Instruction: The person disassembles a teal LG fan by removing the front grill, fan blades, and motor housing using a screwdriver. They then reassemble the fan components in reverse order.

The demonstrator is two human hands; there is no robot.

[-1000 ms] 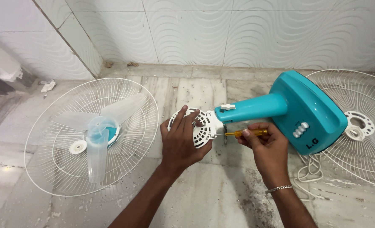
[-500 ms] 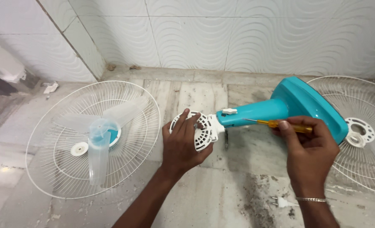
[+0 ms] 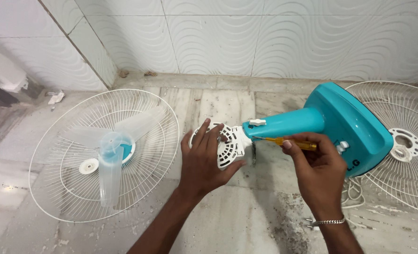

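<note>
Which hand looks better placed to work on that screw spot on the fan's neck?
Probably the right hand: it holds the yellow-handled screwdriver, tip against the teal neck near the joint. The left hand lies spread on the white motor housing, steadying it.

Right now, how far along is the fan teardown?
Done: the blade lies in one grille on the floor; the other grille lies apart. In hand: left hand steadies the white motor housing, right hand puts a screwdriver to the teal neck. Left: housing remains attached.
</note>
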